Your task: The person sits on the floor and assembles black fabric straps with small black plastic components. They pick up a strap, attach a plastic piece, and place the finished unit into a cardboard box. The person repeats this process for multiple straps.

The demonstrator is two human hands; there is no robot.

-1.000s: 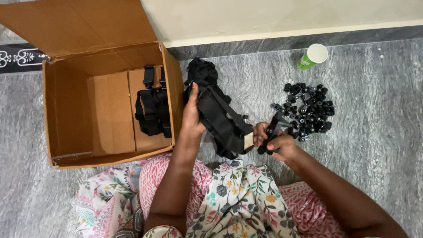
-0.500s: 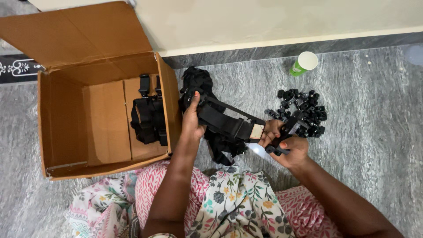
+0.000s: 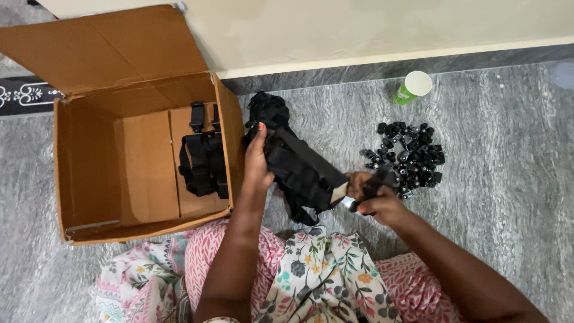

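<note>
I see my left hand wrapped around the upper end of a black webbing strap harness, held above the grey marbled floor just beside the open brown cardboard box. My right hand pinches a small black plastic buckle against the harness's lower end. The webbing looks light, soft and floppy, so I judge it best gripped at both ends. Half a second ago the strap stretched taut; now it is bunched, my hands closer together.
</note>
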